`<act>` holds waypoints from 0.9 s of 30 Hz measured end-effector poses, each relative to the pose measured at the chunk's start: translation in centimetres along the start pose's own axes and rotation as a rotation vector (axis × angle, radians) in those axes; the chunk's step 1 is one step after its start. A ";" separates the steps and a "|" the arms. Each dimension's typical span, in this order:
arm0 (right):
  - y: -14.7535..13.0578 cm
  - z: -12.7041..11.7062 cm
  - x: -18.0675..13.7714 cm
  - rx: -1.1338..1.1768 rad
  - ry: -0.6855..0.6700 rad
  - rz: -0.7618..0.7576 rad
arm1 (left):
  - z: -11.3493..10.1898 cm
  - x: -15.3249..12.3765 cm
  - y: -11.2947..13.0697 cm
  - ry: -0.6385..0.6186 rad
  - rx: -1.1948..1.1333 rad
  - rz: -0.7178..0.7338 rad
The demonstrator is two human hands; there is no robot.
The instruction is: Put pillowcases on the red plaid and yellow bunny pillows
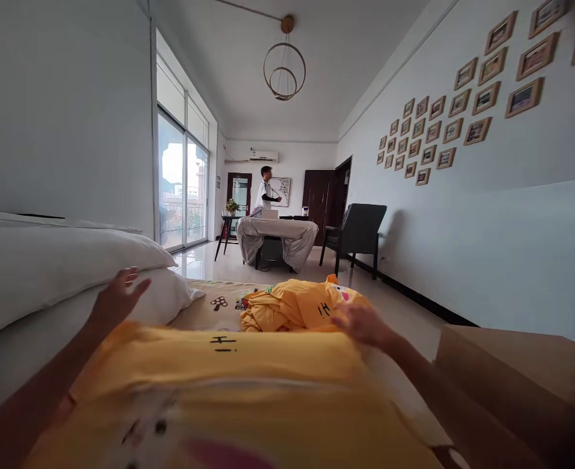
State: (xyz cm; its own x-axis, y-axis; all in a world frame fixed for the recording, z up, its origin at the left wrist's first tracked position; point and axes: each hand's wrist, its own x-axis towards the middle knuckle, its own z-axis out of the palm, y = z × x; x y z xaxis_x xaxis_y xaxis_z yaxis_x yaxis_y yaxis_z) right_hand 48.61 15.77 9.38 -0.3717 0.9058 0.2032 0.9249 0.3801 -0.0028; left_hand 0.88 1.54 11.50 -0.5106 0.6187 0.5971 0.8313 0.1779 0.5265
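A yellow pillowcase with dark "Hi" lettering and a printed animal face spreads across the near foreground; whether a pillow fills it I cannot tell. My left hand is raised above its far left corner, beside the white pillows, with fingers apart and nothing in them. At the far right corner, my right hand has its fingers bent together on the yellow fabric, slightly blurred. Just beyond lies a crumpled orange-yellow cloth, also printed "Hi", on a beige patterned sheet.
A brown box-like surface stands close on the right. Farther off are a dark armchair and a cloth-draped table, with a person standing behind it. Glass sliding doors line the left wall.
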 end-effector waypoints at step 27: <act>-2.2 9.8 -7.1 -0.060 0.309 0.029 | 7.6 -15.2 1.3 0.172 0.079 0.907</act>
State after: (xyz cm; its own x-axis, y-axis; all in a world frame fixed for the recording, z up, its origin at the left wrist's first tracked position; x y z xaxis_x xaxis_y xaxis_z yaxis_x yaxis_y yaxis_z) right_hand 48.43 10.38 -1.69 -0.3117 0.8130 0.4918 0.9412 0.3351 0.0425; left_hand 11.41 -1.78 -1.45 0.3225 0.4257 0.8454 0.9380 -0.2636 -0.2250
